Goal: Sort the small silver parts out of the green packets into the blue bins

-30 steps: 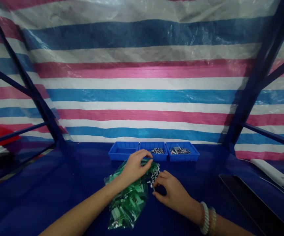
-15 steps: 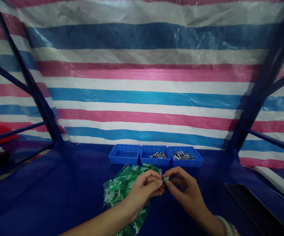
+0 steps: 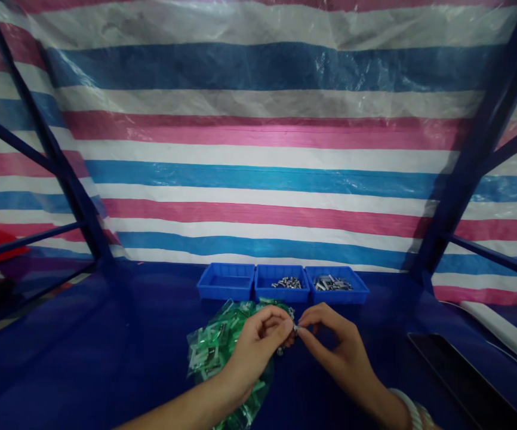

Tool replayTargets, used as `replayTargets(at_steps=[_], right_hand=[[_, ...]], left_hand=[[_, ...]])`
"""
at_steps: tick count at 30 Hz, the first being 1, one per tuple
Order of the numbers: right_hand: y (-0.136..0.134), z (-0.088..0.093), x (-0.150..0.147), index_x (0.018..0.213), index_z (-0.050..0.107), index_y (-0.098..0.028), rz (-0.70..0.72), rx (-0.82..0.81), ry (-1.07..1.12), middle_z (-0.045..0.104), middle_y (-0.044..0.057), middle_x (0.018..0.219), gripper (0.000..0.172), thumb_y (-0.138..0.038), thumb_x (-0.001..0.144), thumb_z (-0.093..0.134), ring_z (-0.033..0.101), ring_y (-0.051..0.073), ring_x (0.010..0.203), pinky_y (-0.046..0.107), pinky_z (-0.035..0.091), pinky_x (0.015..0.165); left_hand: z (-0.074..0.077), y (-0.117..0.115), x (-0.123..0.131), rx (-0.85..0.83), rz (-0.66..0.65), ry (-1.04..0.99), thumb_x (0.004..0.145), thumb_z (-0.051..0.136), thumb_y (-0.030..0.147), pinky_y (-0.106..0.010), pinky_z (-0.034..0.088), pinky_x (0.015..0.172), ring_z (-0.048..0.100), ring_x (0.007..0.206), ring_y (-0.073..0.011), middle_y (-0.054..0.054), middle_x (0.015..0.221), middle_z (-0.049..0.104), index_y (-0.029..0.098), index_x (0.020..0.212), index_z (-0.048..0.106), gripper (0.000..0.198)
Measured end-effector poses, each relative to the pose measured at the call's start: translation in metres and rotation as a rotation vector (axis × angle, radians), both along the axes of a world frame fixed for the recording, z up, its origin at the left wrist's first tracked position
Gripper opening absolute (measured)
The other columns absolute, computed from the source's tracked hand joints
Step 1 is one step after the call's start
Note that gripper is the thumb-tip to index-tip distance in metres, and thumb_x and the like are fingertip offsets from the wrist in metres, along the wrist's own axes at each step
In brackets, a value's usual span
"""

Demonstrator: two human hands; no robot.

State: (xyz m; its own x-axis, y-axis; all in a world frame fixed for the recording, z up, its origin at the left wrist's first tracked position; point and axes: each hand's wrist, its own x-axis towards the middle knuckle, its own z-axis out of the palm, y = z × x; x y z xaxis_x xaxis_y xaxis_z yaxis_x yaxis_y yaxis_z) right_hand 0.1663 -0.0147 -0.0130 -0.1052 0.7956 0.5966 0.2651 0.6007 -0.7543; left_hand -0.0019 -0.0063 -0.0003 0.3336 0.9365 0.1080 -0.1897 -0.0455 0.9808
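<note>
The left hand (image 3: 262, 337) and right hand (image 3: 341, 340) pinched a small metal piece (image 3: 297, 328). A green bag (image 3: 214, 346) lay partly beneath the left.

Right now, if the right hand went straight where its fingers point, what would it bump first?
The right hand would probably meet the left hand first, just past the small shiny piece at their fingertips, though depth is hard to judge.

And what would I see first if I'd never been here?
Probably the shiny plastic sheet with pink, blue and white stripes across the back. Then the bare left hand and right hand, meeting at a tiny silvery part, lower middle, by a shiny green plastic heap. Three blue plastic trays stand behind them.
</note>
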Motion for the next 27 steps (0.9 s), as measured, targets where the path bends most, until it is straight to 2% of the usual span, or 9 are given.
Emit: replayTargets(at_steps=[3,6,11,14,16,19,21,24,27], right_hand=[[0.002,-0.003,-0.002,0.068,0.060,-0.017,0.108,-0.267,0.106,0.056,0.000,0.064,0.029,-0.037,0.088,0.057,0.052,0.013,0.060,0.025,0.043,0.057],[0.002,-0.008,-0.007,0.066,0.058,-0.017,0.221,-0.461,0.231,0.049,-0.003,0.058,0.036,-0.046,0.088,0.057,0.046,0.011,0.055,0.022,0.039,0.053],[0.000,-0.017,-0.015,0.074,0.061,-0.017,0.395,-0.582,0.371,0.053,-0.001,0.068,0.038,-0.053,0.086,0.056,0.050,0.012,0.061,0.023,0.043,0.057],[0.004,-0.021,-0.014,0.076,0.064,-0.016,0.404,-0.521,0.270,0.055,0.000,0.067,0.042,-0.054,0.089,0.051,0.051,0.012,0.060,0.024,0.043,0.058],[0.008,-0.022,-0.009,0.076,0.065,-0.016,0.326,-0.442,0.155,0.056,0.001,0.067,0.042,-0.052,0.090,0.049,0.052,0.013,0.061,0.025,0.043,0.058],[0.015,-0.022,-0.002,0.077,0.066,-0.017,0.152,-0.294,-0.026,0.060,0.001,0.071,0.036,-0.044,0.093,0.048,0.056,0.016,0.068,0.026,0.044,0.063],[0.017,-0.022,0.002,0.080,0.065,-0.018,0.084,-0.216,-0.126,0.061,0.002,0.076,0.028,-0.036,0.093,0.049,0.057,0.016,0.070,0.027,0.045,0.064],[0.014,-0.023,0.001,0.091,0.066,-0.019,0.117,-0.101,-0.306,0.062,0.004,0.084,0.015,-0.020,0.090,0.052,0.058,0.017,0.073,0.028,0.047,0.067],[0.009,-0.024,-0.002,0.103,0.065,-0.022,0.196,0.049,-0.539,0.062,0.006,0.097,0.025,-0.009,0.085,0.054,0.056,0.021,0.090,0.033,0.048,0.080]], left_hand=[[0.000,0.000,0.000,0.113,0.019,0.045,0.074,0.074,0.028,-0.022,0.044,0.062,0.056,0.067,-0.0121,0.000,0.073,0.061,0.017,0.089,0.062,0.022],[-0.002,-0.001,0.001,0.198,0.012,0.074,0.071,0.075,0.021,-0.026,0.048,0.066,0.060,0.071,-0.0151,-0.002,0.076,0.062,0.017,0.091,0.063,0.024],[-0.006,-0.004,0.002,0.277,0.088,0.130,0.076,0.069,0.021,-0.027,0.052,0.063,0.062,0.070,-0.0163,-0.003,0.078,0.062,0.017,0.081,0.066,0.007],[-0.002,-0.001,-0.001,0.417,0.149,0.181,0.076,0.069,0.019,-0.029,0.053,0.069,0.063,0.077,-0.0182,-0.005,0.083,0.062,0.017,0.077,0.068,0.002],[0.004,0.011,-0.002,0.510,0.182,0.231,0.078,0.067,0.021,-0.029,0.054,0.071,0.064,0.079,-0.0184,-0.005,0.085,0.062,0.018,0.078,0.068,0.003],[0.016,0.046,-0.001,0.658,0.220,0.408,0.080,0.065,0.022,-0.030,0.053,0.073,0.064,0.079,-0.0176,-0.005,0.088,0.064,0.018,0.090,0.066,0.011],[0.022,0.075,0.002,0.687,0.199,0.483,0.076,0.067,0.017,-0.031,0.052,0.074,0.064,0.078,-0.0181,-0.004,0.083,0.066,0.018,0.096,0.064,0.020],[0.024,0.105,0.005,0.710,0.144,0.581,0.067,0.074,0.015,-0.033,0.051,0.071,0.063,0.073,-0.0200,-0.003,0.080,0.067,0.018,0.095,0.064,0.030],[0.019,0.104,0.002,0.737,0.144,0.649,0.063,0.078,0.018,-0.039,0.049,0.080,0.064,0.086,-0.0253,-0.006,0.093,0.069,0.019,0.105,0.062,0.045]])
